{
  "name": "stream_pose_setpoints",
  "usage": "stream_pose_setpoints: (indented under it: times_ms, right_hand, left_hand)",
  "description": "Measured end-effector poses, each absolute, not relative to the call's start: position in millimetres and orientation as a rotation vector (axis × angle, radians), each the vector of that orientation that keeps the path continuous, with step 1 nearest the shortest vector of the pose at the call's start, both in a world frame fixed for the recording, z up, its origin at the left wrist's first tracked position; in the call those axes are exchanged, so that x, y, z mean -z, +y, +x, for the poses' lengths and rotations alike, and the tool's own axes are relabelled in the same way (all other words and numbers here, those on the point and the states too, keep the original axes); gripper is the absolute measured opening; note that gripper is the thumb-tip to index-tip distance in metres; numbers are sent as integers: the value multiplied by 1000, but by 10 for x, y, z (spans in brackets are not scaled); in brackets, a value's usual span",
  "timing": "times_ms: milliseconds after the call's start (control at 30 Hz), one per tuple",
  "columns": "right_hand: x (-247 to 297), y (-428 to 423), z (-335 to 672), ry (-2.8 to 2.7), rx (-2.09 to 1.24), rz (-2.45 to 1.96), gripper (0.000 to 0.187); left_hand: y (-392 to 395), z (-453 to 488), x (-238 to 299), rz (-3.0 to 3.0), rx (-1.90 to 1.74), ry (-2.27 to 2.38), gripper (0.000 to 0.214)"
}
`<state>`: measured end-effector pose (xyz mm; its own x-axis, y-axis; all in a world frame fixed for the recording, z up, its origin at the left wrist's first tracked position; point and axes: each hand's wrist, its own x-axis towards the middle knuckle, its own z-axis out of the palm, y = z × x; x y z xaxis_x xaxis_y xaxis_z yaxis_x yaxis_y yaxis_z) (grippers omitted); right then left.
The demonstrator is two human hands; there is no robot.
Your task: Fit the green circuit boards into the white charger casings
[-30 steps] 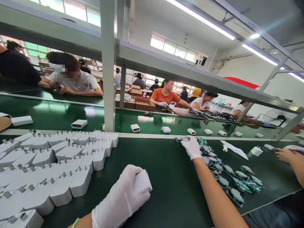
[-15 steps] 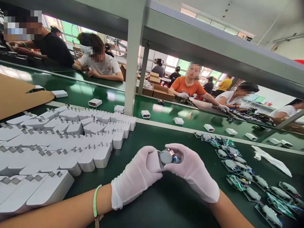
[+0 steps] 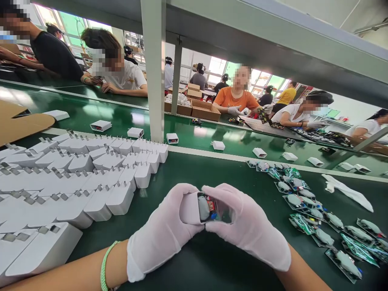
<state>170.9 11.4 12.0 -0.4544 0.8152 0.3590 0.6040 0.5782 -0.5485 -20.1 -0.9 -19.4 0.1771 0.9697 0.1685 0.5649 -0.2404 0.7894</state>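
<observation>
White-gloved, my left hand (image 3: 166,226) is closed around a white plastic charger housing (image 3: 190,208), its open end facing right. My right hand (image 3: 245,222), also gloved, grips a circuit board (image 3: 206,207) with a grey pad and red and blue parts. The board's left end sits inside the housing's mouth; its right end stays between my right fingers. To the left stand rows of white charger housings (image 3: 121,198) with metal prongs upward. More circuit boards (image 3: 323,234) with grey pads lie in rows at the right.
A green conveyor belt (image 3: 194,135) crosses behind the bench with spaced white housings. A spare white glove (image 3: 348,192) lies at the right. A grey shelf post (image 3: 154,72) rises ahead, and brown cardboard (image 3: 21,125) sits at the left. Several people work across the belt.
The board has gone deeper into the housing and now lines up with its opening. My right fingers have straightened along the board. The view has shifted slightly.
</observation>
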Motion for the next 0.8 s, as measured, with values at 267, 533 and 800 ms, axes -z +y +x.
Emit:
stream_pose_setpoints:
  times_ms: [267, 533, 800]
  right_hand:
    - [-119, 110, 1726, -2030, -954, -1126, 66]
    - [-100, 82, 1703, -2260, -466, -996, 64]
    - [-19, 125, 1724, -2213, -793, -826, 88]
  left_hand:
    - [-75, -251, 112, 1928, -947, 1295, 44]
    - [-64, -261, 100, 1933, -1033, 1121, 45]
    - [-67, -271, 104, 1822, -1052, 956, 44]
